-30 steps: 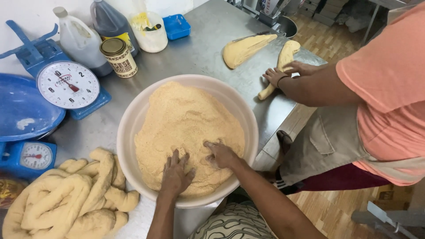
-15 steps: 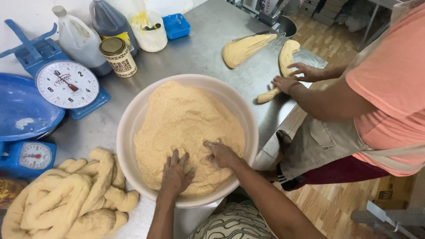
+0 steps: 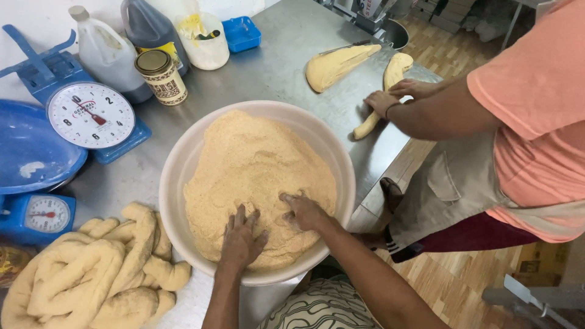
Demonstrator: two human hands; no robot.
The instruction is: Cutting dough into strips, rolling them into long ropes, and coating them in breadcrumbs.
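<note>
Both hands are pressed flat, fingers spread, into the crumbs (image 3: 256, 164) in the bowl (image 3: 183, 164): left hand (image 3: 242, 239) beside right hand (image 3: 304, 211). Nothing is gripped.

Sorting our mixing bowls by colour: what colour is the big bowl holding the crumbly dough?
The big bowl is pale pinkish-cream, plain; the head view shows it best.
</note>
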